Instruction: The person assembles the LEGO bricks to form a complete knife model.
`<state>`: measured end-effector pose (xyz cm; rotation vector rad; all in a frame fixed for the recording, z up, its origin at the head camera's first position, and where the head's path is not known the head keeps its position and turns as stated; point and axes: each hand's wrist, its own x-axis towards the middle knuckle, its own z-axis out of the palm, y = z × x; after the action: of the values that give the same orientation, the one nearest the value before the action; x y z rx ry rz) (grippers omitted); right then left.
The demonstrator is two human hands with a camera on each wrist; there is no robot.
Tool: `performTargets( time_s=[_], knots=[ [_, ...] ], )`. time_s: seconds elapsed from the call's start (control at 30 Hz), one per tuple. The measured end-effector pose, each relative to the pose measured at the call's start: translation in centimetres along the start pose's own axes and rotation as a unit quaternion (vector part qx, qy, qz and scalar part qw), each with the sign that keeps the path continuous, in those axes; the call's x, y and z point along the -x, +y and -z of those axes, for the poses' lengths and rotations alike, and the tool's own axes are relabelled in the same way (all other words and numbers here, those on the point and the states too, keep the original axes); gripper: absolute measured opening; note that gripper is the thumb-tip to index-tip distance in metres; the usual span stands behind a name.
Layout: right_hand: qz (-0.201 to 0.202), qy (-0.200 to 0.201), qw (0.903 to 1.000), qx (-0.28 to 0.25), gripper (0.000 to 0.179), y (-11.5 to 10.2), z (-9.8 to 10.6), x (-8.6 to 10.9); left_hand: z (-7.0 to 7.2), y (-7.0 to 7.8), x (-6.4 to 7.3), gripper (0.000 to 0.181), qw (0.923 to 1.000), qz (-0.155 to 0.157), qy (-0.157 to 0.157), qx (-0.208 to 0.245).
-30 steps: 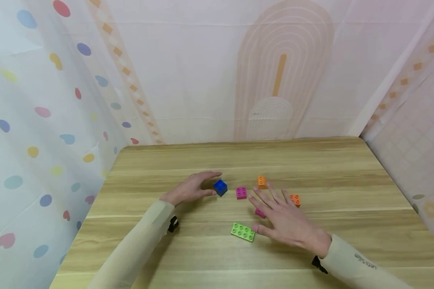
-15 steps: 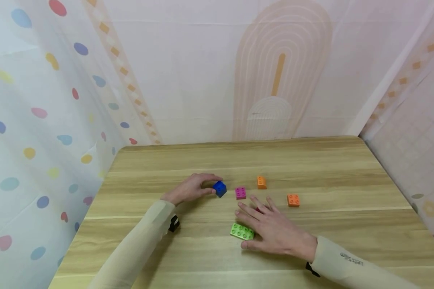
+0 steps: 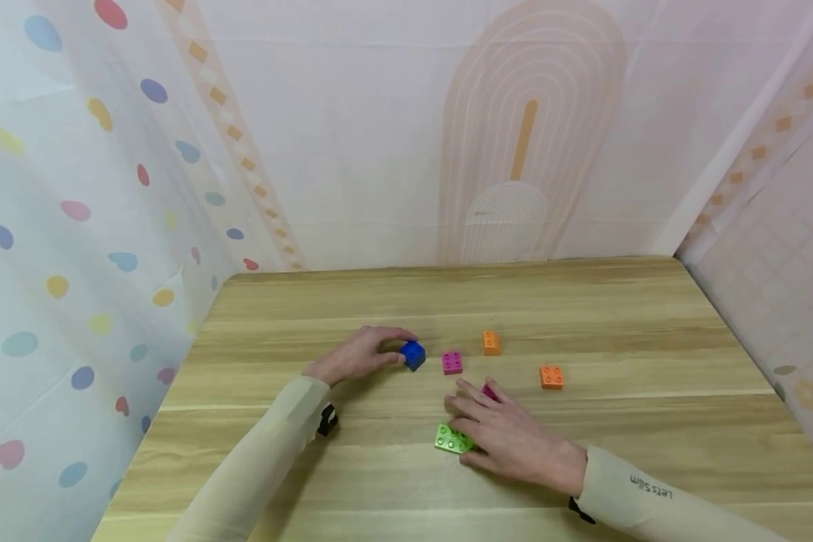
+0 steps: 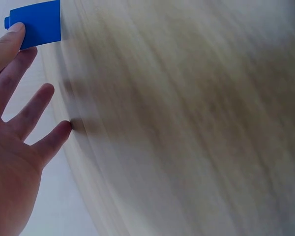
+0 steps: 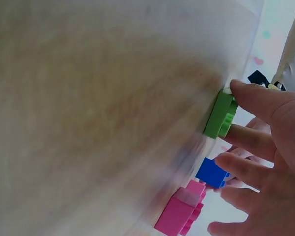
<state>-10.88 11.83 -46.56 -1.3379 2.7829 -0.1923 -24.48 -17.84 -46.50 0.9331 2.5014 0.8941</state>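
Note:
On the wooden tabletop, a blue toy building brick [image 3: 413, 355] sits between the thumb and index finger of my left hand [image 3: 359, 354]. The left wrist view shows that thumb and index finger pinching the blue brick [image 4: 37, 24], other fingers spread. My right hand [image 3: 522, 444] reaches over a lime green eight-stud brick [image 3: 450, 439] and covers its right part. In the right wrist view, thumb and index finger grip opposite sides of the green brick [image 5: 219, 115], while the remaining fingers spread out. A magenta brick [image 3: 489, 391] is partly hidden behind the right fingers.
Another magenta brick [image 3: 452, 363] lies right of the blue one. Behind it is an orange brick with a sloped side [image 3: 491, 343], and farther right an orange four-stud brick [image 3: 552, 377]. A patterned curtain [image 3: 366, 150] hangs along the table's back edge.
My right hand has moved left and toward me, from above the magenta brick to the green one, its fingers drawing in around it. The left fingers have closed in on the blue brick.

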Motion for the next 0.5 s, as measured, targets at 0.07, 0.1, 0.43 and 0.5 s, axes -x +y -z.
performTargets(
  time_s=[0.07, 0.1, 0.43, 0.5],
  knots=[
    [0.012, 0.016, 0.9998, 0.007, 0.046, -0.07, -0.09, -0.01, 0.01, 0.04, 0.08, 0.041, 1.0000, 0.000, 0.001, -0.002],
    [0.018, 0.023, 0.9995, 0.011, 0.043, -0.11, -0.14, -0.01, 0.03, 0.08, 0.14, 0.041, 1.0000, 0.000, 0.001, -0.003],
    [0.030, 0.059, 0.9977, -0.018, 0.034, 0.10, 0.20, 0.18, -0.20, 0.48, 0.60, 0.039, 0.9999, 0.007, 0.006, -0.006],
    [0.022, 0.071, 0.9968, -0.031, 0.035, 0.28, 0.60, 0.40, -0.32, 0.62, 0.68, 0.038, 0.9999, 0.015, 0.007, 0.000]
  ],
)
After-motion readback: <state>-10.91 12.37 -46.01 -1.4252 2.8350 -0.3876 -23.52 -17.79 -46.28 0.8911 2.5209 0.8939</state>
